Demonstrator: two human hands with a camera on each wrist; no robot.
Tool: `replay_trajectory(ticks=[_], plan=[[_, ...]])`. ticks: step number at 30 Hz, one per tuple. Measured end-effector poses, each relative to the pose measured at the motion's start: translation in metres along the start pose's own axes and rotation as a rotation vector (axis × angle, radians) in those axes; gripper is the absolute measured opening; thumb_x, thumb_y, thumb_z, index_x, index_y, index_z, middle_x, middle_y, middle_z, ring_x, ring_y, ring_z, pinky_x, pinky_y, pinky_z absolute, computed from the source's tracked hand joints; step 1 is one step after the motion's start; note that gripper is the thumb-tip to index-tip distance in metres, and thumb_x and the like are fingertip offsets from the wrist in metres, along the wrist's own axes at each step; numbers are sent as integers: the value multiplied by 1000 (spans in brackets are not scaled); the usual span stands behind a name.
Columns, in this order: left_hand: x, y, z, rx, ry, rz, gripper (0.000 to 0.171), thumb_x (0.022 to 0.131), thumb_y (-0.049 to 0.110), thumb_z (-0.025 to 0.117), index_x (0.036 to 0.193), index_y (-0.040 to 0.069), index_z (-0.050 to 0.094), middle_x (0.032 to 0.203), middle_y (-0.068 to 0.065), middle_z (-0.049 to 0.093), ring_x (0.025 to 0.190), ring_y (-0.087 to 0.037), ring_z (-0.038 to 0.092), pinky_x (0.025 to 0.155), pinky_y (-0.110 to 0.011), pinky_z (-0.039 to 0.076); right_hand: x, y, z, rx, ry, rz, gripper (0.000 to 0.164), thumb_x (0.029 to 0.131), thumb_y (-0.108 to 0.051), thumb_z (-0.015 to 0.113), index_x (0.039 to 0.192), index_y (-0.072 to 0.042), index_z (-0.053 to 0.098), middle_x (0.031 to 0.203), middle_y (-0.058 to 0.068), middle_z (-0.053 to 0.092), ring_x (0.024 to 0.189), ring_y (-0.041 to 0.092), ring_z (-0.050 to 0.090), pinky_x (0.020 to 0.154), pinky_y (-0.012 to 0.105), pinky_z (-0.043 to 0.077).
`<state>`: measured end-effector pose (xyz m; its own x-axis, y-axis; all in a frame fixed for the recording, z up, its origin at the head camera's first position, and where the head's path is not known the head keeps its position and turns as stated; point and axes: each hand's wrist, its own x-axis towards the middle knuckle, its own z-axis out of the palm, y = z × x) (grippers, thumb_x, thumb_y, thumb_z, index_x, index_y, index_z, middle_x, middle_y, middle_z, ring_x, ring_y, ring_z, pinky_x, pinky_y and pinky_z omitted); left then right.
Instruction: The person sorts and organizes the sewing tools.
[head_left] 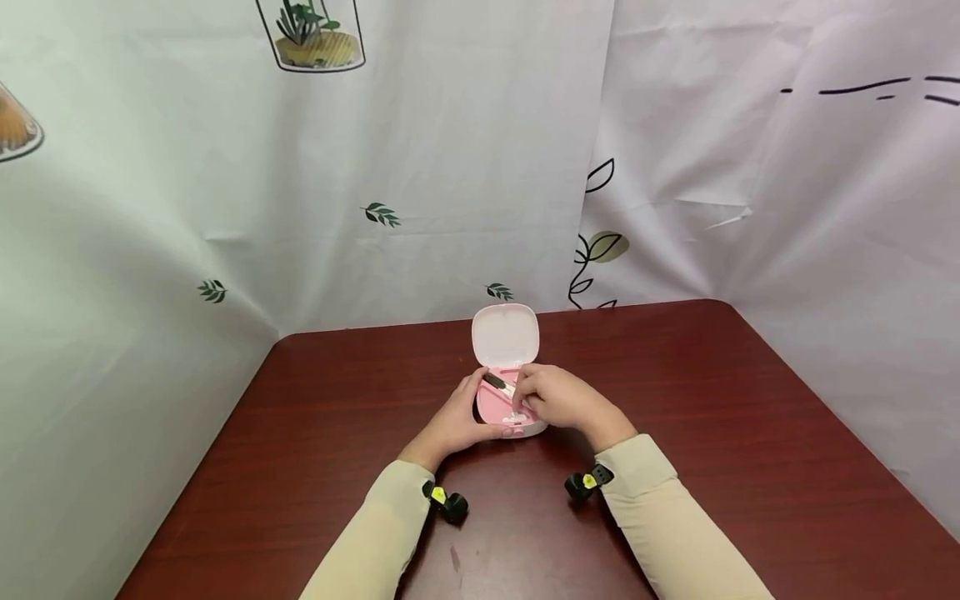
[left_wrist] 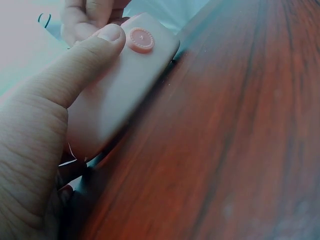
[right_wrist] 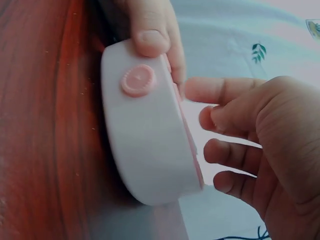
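A small pink-and-white case point(head_left: 492, 410) lies on the table with its white lid point(head_left: 506, 334) raised at the back. My left hand point(head_left: 456, 422) grips the case from the left, thumb on the front wall beside a round pink button point(left_wrist: 142, 40). Above the right part of the pink interior is my right hand point(head_left: 558, 398), its fingers bent loosely downward. In the right wrist view, one fingertip point(right_wrist: 192, 90) is right at the rim, and nothing shows held. A dark-handled tool point(head_left: 495, 381) lies slanted inside, its other end partly hidden. Small white pieces point(head_left: 514, 418) sit near the front.
The dark red wooden table point(head_left: 360, 375) extends around the case. Behind it hangs a white cloth backdrop point(head_left: 450, 150) with leaf prints. Both wrists carry black devices, the left one point(head_left: 452, 507) and the right one point(head_left: 579, 487) close above the tabletop.
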<state>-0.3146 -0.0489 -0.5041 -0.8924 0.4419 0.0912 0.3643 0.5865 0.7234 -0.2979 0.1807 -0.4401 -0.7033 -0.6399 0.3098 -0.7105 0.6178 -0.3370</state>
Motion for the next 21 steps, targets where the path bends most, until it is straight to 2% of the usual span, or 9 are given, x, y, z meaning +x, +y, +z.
replay_trajectory(ticks=[4,8,12,14,16,19,21], plan=[[-1,-1,-2,-9,-1,9,119,71,58,86,162,18,20,160,-10,31,143,-26,37,114,-49,36,-1,4,-4,49,68,53,16,95,-3,64,98,-14,75,93,-3,63,80,12,55,74,30,50],[-1,-3,-3,-21,-12,23,120,73,56,85,164,20,15,164,-7,28,147,-25,33,115,-51,33,-5,12,-8,91,149,130,14,95,-6,66,105,-13,73,94,-2,64,81,12,55,74,32,50],[1,-6,-2,-24,-16,26,120,74,56,84,164,23,12,165,-4,26,148,-23,30,117,-49,32,-7,21,-6,173,266,261,19,96,-9,66,115,-9,68,96,2,63,84,18,56,75,36,50],[2,-7,-1,-40,-10,36,119,74,55,85,164,23,14,164,-3,27,148,-22,31,117,-48,31,-7,27,0,290,329,358,29,99,-14,63,127,-6,61,107,9,64,94,24,59,83,41,51],[4,-7,0,-60,2,33,122,73,53,87,164,20,12,163,-4,30,147,-20,32,117,-47,31,-5,33,9,479,377,447,42,105,-18,54,143,-2,47,127,20,60,113,34,58,96,48,48],[6,-5,1,-105,17,26,132,70,49,90,164,17,3,162,-5,31,146,-20,34,118,-47,29,-1,38,26,788,408,545,56,111,-30,39,159,-6,22,155,22,39,139,39,41,112,55,35],[7,-4,1,-165,25,18,139,70,46,92,163,17,-7,165,-8,24,149,-22,29,119,-48,26,2,39,35,958,436,561,60,112,-35,29,162,-8,11,163,21,26,147,38,30,118,55,26]])
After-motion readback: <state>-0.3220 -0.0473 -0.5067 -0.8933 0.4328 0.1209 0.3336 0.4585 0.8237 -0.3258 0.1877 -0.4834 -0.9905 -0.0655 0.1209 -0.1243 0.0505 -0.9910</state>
